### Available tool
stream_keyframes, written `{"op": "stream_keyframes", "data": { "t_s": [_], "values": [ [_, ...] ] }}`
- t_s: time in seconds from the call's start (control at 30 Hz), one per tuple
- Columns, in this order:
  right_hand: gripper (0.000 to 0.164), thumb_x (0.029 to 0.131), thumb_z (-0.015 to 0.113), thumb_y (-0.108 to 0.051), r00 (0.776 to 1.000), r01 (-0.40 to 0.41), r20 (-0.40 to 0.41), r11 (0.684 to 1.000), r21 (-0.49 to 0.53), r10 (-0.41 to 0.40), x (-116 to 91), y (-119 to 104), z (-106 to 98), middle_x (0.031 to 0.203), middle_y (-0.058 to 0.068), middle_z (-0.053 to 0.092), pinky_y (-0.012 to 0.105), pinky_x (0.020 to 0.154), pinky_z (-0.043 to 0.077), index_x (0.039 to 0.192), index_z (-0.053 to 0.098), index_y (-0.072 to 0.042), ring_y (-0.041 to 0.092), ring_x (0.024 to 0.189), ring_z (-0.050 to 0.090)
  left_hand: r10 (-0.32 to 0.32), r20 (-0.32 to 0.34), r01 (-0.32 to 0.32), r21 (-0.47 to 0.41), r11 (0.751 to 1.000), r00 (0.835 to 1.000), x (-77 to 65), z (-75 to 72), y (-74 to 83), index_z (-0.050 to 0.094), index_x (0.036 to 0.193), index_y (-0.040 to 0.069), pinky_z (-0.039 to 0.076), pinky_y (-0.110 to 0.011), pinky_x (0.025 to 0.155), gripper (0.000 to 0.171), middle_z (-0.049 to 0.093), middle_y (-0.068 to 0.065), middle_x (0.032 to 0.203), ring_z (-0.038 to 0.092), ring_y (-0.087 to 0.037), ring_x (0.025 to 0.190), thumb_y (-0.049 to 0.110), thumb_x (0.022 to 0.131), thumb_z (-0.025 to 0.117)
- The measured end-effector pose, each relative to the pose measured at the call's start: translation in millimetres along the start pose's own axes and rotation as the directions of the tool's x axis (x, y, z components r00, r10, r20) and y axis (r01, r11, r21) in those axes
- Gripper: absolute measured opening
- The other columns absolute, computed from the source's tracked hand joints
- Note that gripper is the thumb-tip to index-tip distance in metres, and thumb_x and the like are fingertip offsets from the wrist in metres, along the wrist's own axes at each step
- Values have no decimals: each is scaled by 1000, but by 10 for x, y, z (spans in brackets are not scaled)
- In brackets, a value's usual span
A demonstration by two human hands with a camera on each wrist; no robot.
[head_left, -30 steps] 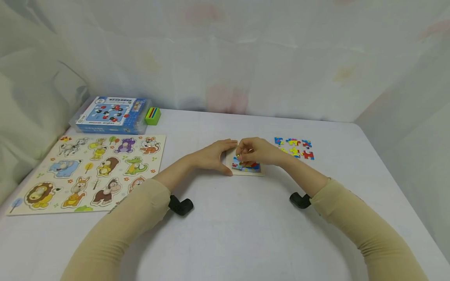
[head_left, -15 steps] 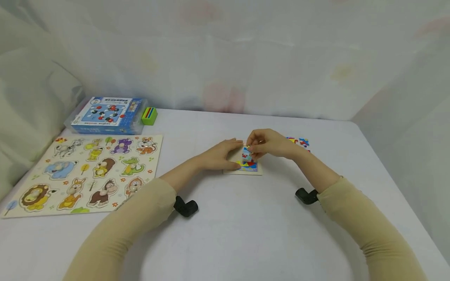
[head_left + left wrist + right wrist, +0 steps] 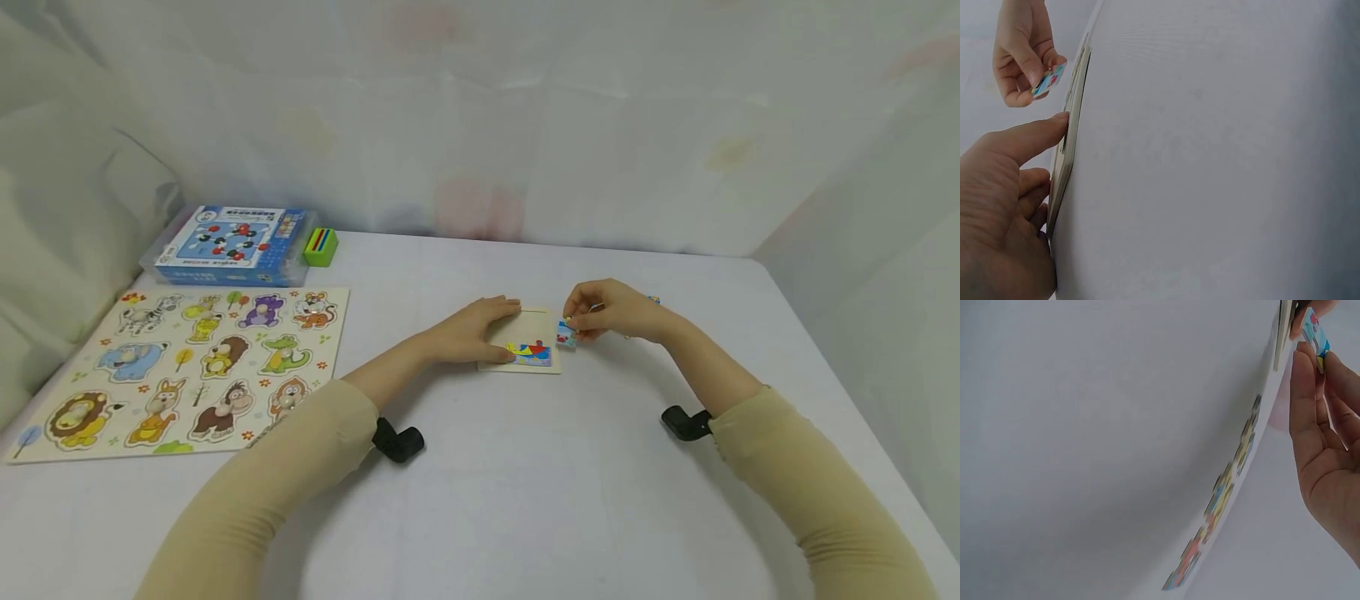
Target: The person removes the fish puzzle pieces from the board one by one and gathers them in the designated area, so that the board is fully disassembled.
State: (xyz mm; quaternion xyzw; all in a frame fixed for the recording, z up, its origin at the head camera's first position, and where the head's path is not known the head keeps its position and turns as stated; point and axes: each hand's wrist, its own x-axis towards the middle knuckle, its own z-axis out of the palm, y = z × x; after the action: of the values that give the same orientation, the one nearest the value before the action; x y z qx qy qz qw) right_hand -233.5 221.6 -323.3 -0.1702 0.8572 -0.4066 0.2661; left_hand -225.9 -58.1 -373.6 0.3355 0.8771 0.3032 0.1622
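Observation:
A small wooden puzzle tray [image 3: 534,318] lies mid-table, with some joined pieces [image 3: 532,354] along its near side. My left hand [image 3: 474,332] holds the tray at its left side; in the left wrist view the thumb [image 3: 1047,132] is on the top face and the fingers curl at the edge. Just beyond the tray's right side, my right hand [image 3: 613,308] pinches a light-blue puzzle piece [image 3: 566,334] between thumb and fingertips. That piece is tilted and raised off the table in the right wrist view. Loose puzzle pieces [image 3: 1219,494] lie under the right hand, mostly hidden in the head view.
At left lies a large animal peg puzzle board [image 3: 251,354], partly under the left sleeve. Behind it are a blue molecule-picture box [image 3: 225,246] and a small green block [image 3: 321,247] with coloured strips. A fabric backdrop [image 3: 480,125] rises along the table's back edge.
The right hand has lifted the light-blue piece from over the tray and moved it right, past the tray's edge. The left hand has shifted slightly right, its thumb now on the joined pieces.

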Motion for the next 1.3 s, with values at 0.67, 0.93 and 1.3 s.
{"op": "stream_keyframes", "data": {
  "t_s": [0.67,0.93,1.3],
  "values": [
    [21,93,66,-13,997,-83,-6,994,-67,83,-211,191,-158,90,8,67,27,75,61,108,64,1,15,77,67,12,-3,-12,4,1000,1000,-7,-9,11,35,153,7,16,-45,129,79,30,-5,164,18,-26,156,35,87,70],
    [24,91,70,-17,993,-115,-37,986,-120,111,-201,212,-143,83,5,68,26,72,61,107,65,0,14,75,67,9,0,-9,0,1000,1000,-1,-3,1,35,153,8,16,-45,129,79,29,-5,164,18,-26,156,35,87,70],
    [20,88,73,-18,992,-116,-69,973,-197,104,-183,210,-126,79,5,69,25,69,60,101,69,-3,14,72,66,14,-5,-14,-3,1000,1000,-3,-7,3,36,152,6,17,-43,129,78,30,-7,164,19,-26,156,33,87,71]
  ]
}}
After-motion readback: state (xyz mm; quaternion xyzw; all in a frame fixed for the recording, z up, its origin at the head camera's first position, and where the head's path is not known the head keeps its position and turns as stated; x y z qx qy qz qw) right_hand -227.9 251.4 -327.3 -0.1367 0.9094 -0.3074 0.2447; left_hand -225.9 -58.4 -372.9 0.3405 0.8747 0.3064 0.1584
